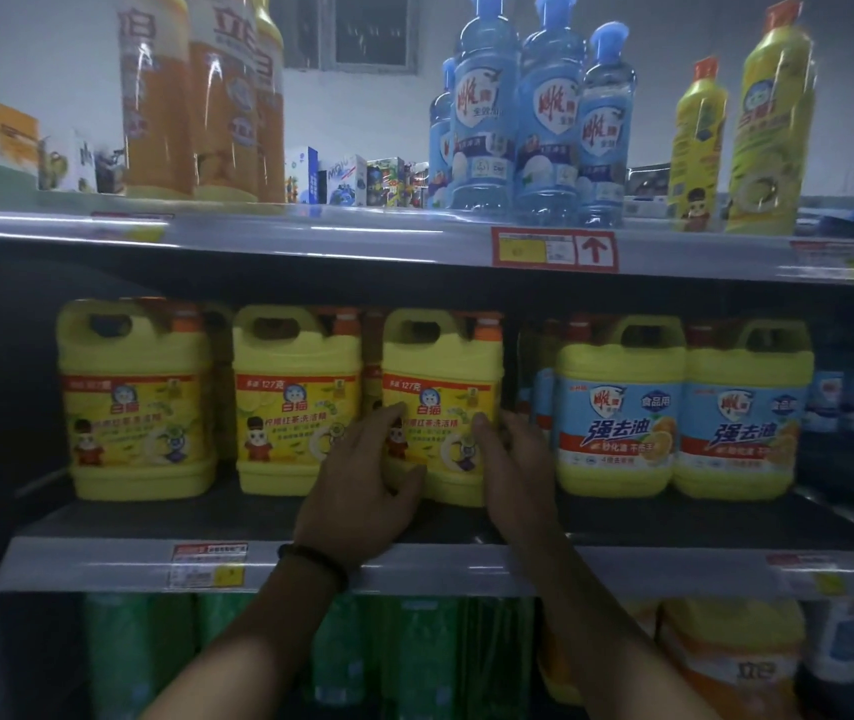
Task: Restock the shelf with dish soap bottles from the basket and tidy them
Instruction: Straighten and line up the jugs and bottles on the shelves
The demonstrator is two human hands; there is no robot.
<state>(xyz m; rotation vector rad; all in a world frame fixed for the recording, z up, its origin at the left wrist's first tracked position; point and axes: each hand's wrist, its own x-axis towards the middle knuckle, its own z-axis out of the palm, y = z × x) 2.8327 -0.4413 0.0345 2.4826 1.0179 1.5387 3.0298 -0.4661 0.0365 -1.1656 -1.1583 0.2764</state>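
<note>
The middle shelf [155, 563] is carrying a row of big dish soap jugs, and both hands are working on the third yellow jug [440, 366], which is standing upright near the front edge. To the left of the grip, with a narrow gap between, the neighbouring yellow jug [295, 402] is sitting square. To the right of the grip, a blue-labelled jug [619, 407] is standing just beside the right hand.

The jug is looking full and thick-walled, so it is probably going to feel heavy and stiff. Its glossy label is likely offering a slick surface to flat palms. Sliding it on its base should be easier than lifting it this way.

The left hand [362, 491] is lying spread on the lower front and left corner of the jug. The right hand [516, 475] is pressing along its right side, with the thumb resting on the label. The fingers are looking fairly straight, so the hands are bracing the jug between them and not clamping it.

Above the grip, the moulded handle [417, 330] is offering the surest hold for any lift, with the orange cap [487, 327] just beside it. Below the grip, a dark wristband [310, 561] is circling the left wrist. The basket is not showing in this view.
</note>
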